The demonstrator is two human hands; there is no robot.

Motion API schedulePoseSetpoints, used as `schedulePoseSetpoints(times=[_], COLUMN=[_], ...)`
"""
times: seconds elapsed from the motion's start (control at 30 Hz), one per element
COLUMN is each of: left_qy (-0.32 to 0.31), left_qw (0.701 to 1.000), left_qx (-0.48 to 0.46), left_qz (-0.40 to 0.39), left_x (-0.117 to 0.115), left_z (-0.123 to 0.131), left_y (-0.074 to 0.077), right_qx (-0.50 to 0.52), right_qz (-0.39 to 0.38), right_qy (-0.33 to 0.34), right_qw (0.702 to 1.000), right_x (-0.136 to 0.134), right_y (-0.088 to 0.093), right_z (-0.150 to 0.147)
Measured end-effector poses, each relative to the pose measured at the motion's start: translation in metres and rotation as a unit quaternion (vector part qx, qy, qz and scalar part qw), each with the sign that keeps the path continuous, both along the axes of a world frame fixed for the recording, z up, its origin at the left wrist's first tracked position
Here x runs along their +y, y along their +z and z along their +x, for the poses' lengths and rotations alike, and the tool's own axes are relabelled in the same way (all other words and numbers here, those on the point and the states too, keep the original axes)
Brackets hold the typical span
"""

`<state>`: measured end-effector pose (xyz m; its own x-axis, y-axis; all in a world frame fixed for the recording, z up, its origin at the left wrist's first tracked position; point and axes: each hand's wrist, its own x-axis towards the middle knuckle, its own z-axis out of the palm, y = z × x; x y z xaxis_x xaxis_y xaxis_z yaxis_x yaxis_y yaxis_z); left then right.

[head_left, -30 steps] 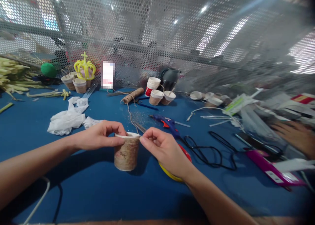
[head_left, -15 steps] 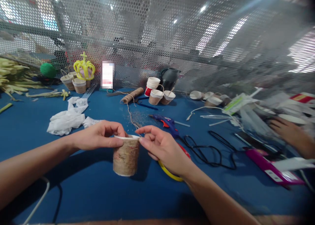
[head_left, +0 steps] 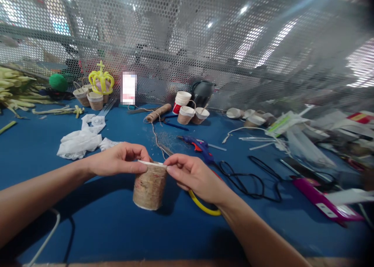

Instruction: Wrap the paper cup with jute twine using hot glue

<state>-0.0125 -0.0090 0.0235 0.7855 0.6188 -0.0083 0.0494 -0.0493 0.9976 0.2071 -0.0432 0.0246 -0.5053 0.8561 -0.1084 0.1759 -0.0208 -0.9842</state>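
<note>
A paper cup wrapped in brown twine (head_left: pixel 150 187) is held slightly tilted above the blue table, its white rim at the top. My left hand (head_left: pixel 124 158) pinches the rim on the left, thumb outside and fingers reaching inside. At the right side of the rim, the thumb and forefinger of my right hand (head_left: pixel 193 176) are closed on the edge. A strand of twine runs from the twine roll (head_left: pixel 159 113) toward the cup. Scissors with yellow handles (head_left: pixel 204 206) lie partly under my right hand. Behind it rests a blue glue gun (head_left: pixel 198 147).
Crumpled white lace (head_left: pixel 78 142) lies at left. Small twine-wrapped baskets (head_left: pixel 186 115) stand at the back, near a yellow crown (head_left: pixel 101 82) and a phone (head_left: pixel 128 88). A black cord (head_left: pixel 242 177) and a magenta power strip (head_left: pixel 317 201) occupy the right. A perforated metal screen (head_left: pixel 163 45) borders the table.
The cup has tilted a little, its base shifting left. My right fingers have closed in at the rim. At far right, another person's hand has moved mostly out of view.
</note>
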Motion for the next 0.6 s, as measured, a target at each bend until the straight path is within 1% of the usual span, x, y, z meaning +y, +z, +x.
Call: schedulePoseSetpoints(times=[0.33, 0.6], left_qy=[0.003, -0.005], left_qw=[1.0, 1.0], left_qx=[0.016, 0.002], left_qz=[0.024, 0.014], left_x=[0.0024, 0.0022], left_z=[-0.0012, -0.0003], left_y=[-0.0016, -0.0033], right_qx=[-0.027, -0.051], right_qz=[0.018, 0.035], right_qy=[0.008, 0.008], right_qw=[0.999, 0.998], right_x=[0.0023, 0.0012], right_y=[0.0008, -0.0005], right_z=[0.0017, 0.0005])
